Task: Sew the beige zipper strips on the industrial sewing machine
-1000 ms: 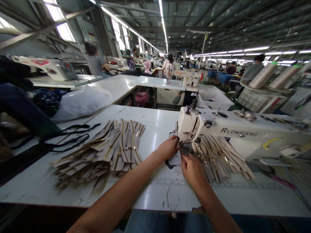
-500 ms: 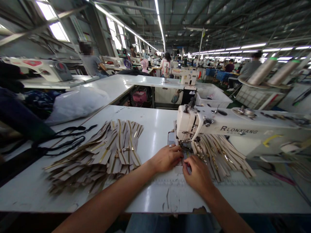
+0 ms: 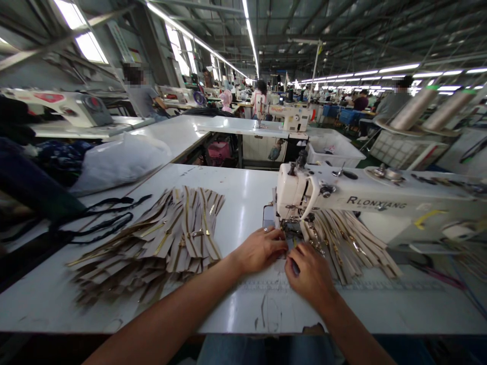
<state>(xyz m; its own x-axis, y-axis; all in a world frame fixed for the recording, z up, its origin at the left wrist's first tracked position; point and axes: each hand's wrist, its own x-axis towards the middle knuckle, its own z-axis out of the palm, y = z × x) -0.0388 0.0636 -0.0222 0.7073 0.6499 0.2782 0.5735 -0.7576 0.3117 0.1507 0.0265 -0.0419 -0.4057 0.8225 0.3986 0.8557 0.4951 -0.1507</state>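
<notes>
My left hand [image 3: 262,250], a ring on one finger, rests with bent fingers at the needle area of a white sewing machine [image 3: 304,190]. Close beside it, my right hand [image 3: 310,271] has thumb and fingers pinched together just in front of the presser foot. Whatever lies under the fingertips is mostly hidden; I cannot make it out. To the left spreads a heap of beige zipper strips [image 3: 194,228] with gold teeth and metal pulls. More zipper strips [image 3: 346,238] lie under the machine arm, right of the needle.
A ruler scale [image 3: 258,286] runs along the white table. Black cords [image 3: 110,218] and a white plastic bag [image 3: 124,159] lie at left. Thread cones [image 3: 414,109] stand at right, near a white bin [image 3: 335,149]. Several people sit at machines farther back.
My right hand has shifted slightly left and its fingers have curled in more. The left hand stays almost where it was. The zipper heaps look the same.
</notes>
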